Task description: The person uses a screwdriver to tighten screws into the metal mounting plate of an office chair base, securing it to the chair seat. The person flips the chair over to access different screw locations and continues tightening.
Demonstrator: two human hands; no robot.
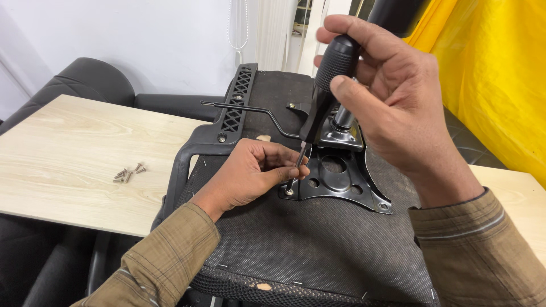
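Note:
An office chair seat (318, 239) lies upside down across a table, its black fabric underside facing up. A black metal mechanism plate (341, 182) sits on it. My right hand (392, 96) grips the black handle of a screwdriver (324, 91), whose tip stands on a screw (289, 192) at the plate's near left corner. My left hand (250, 173) rests on the seat and pinches the screwdriver's shaft just above the screw. Another screw (384, 207) sits in the plate's near right corner.
Several loose screws (128, 173) lie on the light wooden table (74, 165) to the left. A black plastic armrest bracket (233, 113) and a thin lever rod (256, 111) run along the seat's left side. Dark chairs stand behind; yellow cloth (495, 74) hangs at right.

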